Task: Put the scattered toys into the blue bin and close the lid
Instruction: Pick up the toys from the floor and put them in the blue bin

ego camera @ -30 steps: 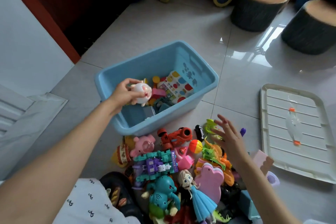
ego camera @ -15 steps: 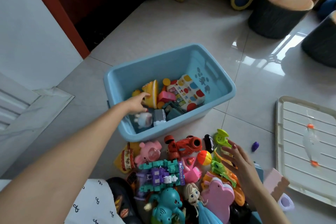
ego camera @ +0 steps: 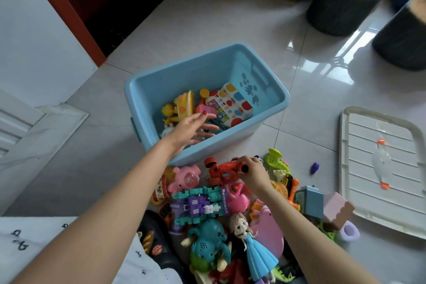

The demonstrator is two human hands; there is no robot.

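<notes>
While a few toys lie in the blue bin (ego camera: 272, 108), most sit on the floor. Her left hand (ego camera: 191, 130) hangs loose over it; right hand (ego camera: 252, 172) grabs the red car (ego camera: 227, 169). Lid (ego camera: 382, 168) waits nearby.

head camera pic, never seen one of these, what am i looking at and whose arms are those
There is no robot here. A person wears a camera on their head, so you look down along their own two arms. The left hand hangs open over the blue bin, holding nothing. The right hand grips a red toy car at the top of the toy pile on the tiled floor. In that pile lie a pink pig, a doll in a blue dress and more. The bin's white lid lies off to the right.
</notes>
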